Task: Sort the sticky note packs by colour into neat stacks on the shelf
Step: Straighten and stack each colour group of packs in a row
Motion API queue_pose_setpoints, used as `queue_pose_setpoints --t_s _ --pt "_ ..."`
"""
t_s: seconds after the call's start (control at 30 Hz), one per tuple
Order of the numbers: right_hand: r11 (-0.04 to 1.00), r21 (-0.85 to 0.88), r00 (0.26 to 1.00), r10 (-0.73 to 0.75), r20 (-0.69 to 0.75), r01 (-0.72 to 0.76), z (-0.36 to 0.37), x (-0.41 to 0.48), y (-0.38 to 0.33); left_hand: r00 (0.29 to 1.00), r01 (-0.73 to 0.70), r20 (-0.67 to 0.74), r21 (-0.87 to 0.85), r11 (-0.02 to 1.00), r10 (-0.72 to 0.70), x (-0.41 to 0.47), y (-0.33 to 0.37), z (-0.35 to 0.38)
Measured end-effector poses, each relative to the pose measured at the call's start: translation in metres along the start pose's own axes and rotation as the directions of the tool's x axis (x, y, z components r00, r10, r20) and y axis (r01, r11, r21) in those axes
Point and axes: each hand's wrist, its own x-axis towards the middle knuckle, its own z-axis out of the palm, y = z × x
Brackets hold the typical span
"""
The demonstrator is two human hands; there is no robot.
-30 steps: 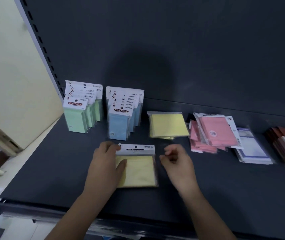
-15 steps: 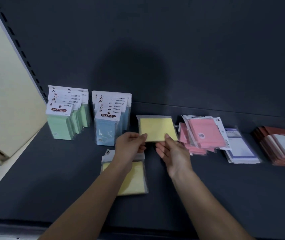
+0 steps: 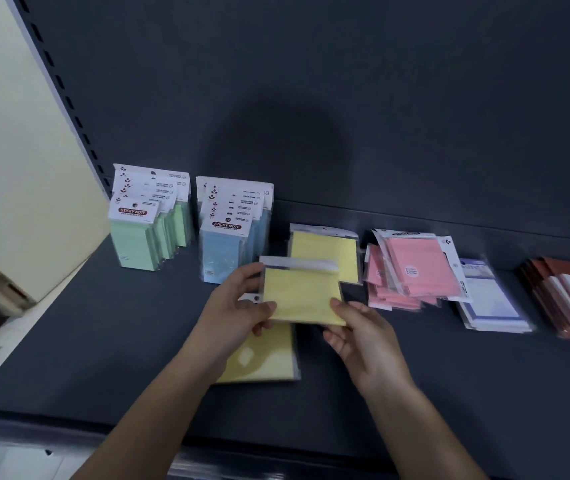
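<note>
on a dark shelf, green packs and blue packs stand at the left. at centre, the left hand and right hand pinch either side of 1 yellow pack, lifted over a second yellow pack lying flat. its glossy wrap could slip from that light grip, or placing it on the rear yellow pile could nudge the untidy pink pile close beside it.

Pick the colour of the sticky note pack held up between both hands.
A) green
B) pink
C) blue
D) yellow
D: the yellow pack, gripped at its lower edge by the left hand and the right hand, shows plain yellow paper under its white header strip.
</note>
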Motion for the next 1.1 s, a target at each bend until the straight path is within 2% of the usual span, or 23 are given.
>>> queue_pose_setpoints --t_s 0.1,0.2,0.3,0.4,0.47,0.5,0.53,0.63,0.8,0.87,0.97,1.03,1.1 --pt "0.952 -0.244 0.98 -0.159 0.122 0.185 -0.001 -0.009 0.01 0.998 -0.064 0.0 0.051 0.997 0.064 -0.017 -0.01 -0.017" --pt "0.806 -0.482 0.926 -0.205 0.318 0.344 0.0 -0.014 0.023 0.989 -0.06 -0.131 0.071 0.996 0.069 -0.027 -0.022 -0.032" --pt "0.609 -0.656 0.89 -0.222 0.399 0.446 0.006 -0.015 0.033 0.968 -0.042 -0.23 0.247 0.968 0.101 -0.029 -0.033 -0.042" --pt "0.349 -0.766 0.841 -0.258 0.476 0.54 0.011 -0.014 0.037 0.959 -0.067 -0.217 0.445 0.893 0.181 -0.03 -0.038 -0.047" --pt "0.167 -0.796 0.804 -0.265 0.532 0.581 0.011 -0.013 0.039 0.947 -0.102 -0.18 0.617 0.78 0.266 -0.032 -0.039 -0.049" --pt "0.11 -0.803 0.796 -0.267 0.544 0.586 0.01 -0.012 0.039 0.944 -0.115 -0.159 0.663 0.739 0.29 -0.032 -0.04 -0.049" --pt "0.085 -0.808 0.795 -0.266 0.545 0.583 0.01 -0.012 0.039 0.947 -0.116 -0.154 0.658 0.744 0.283 -0.032 -0.04 -0.05" --pt "0.123 -0.812 0.81 -0.247 0.532 0.57 0.008 -0.011 0.036 0.962 -0.089 -0.162 0.57 0.817 0.218 -0.032 -0.04 -0.05" --pt "0.262 -0.813 0.854 -0.175 0.489 0.519 0.005 -0.007 0.029 0.95 -0.076 -0.164 0.703 0.707 0.265 -0.03 -0.039 -0.046" --pt "0.348 -0.782 0.853 -0.291 0.434 0.517 0.004 -0.004 0.023 0.933 -0.116 -0.16 0.713 0.691 0.321 -0.025 -0.034 -0.043" --pt "0.342 -0.762 0.749 -0.605 0.269 0.55 -0.002 0.004 0.003 0.921 -0.236 -0.111 0.603 0.762 0.373 -0.012 -0.021 -0.027" --pt "0.379 -0.766 0.739 -0.65 0.179 0.519 -0.005 0.01 -0.011 0.942 -0.26 -0.061 0.493 0.83 0.331 0.002 -0.014 -0.007" --pt "0.349 -0.815 0.776 -0.604 0.182 0.463 -0.006 0.016 -0.017 0.968 -0.216 -0.024 0.415 0.884 0.248 0.021 -0.009 0.015"
